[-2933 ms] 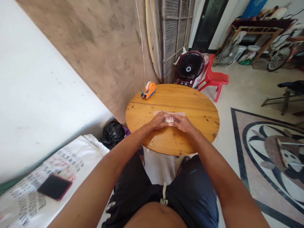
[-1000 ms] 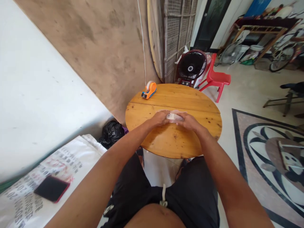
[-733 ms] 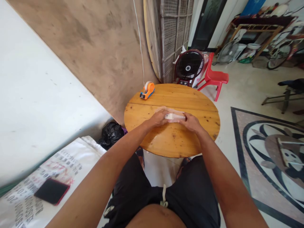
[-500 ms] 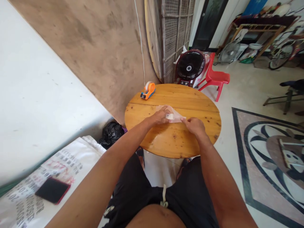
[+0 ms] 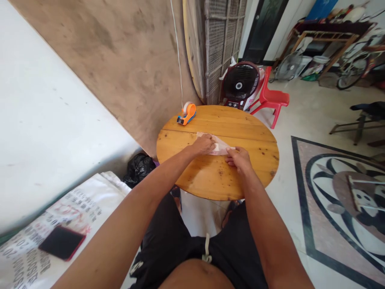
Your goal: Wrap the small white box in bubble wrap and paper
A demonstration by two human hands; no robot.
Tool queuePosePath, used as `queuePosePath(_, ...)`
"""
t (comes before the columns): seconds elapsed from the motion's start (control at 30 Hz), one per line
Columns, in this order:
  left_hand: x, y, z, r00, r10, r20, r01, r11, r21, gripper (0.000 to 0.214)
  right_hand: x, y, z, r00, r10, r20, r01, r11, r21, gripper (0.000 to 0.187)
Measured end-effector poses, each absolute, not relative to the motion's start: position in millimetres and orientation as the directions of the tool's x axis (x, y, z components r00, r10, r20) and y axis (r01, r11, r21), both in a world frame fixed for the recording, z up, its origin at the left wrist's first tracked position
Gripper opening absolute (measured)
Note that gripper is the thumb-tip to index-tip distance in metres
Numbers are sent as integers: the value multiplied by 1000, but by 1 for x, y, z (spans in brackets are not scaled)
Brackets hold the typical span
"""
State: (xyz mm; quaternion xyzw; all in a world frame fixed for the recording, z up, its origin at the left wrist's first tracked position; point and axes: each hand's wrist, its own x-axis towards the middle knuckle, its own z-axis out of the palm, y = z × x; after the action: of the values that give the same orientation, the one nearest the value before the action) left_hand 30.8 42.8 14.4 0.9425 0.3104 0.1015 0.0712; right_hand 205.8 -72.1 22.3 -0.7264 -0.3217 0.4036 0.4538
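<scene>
A thin, pale plastic bag [image 5: 219, 145] with a small white item in it lies on the round wooden table [image 5: 255, 140]. My left hand [image 5: 203, 144] rests on the bag's left part, fingers curled down over it. My right hand [image 5: 239, 159] sits at the bag's right corner, fingers bent and pinching its edge. An orange and blue tape dispenser [image 5: 187, 114] stands at the table's far left edge, well beyond both hands.
A dark fan [image 5: 240, 84] and a red plastic chair [image 5: 272, 99] stand behind the table. A black bag [image 5: 138, 169] lies on the floor at left. A dark phone [image 5: 61, 242] lies on a printed white sack [image 5: 36, 249].
The hands held a small packet together at the table's middle, then spread apart. The bag now lies flatter, my left hand on it and my right hand drawn back to its right corner.
</scene>
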Motion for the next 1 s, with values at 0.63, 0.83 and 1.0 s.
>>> queuePosePath(0.63,59,53,17,835,540,-106,543,-777,318,60,207,-80,17,547,780,-303,45,-389,-920,77)
queuePosePath(0.83,56,53,19,840,531,-112,534,-769,352,62,211,-50,14,589,771,-242,225,-444,-867,79)
queuePosePath(1.0,60,59,24,852,502,-149,522,-793,314,65,207,-64,15,573,776,-263,174,-429,-886,75)
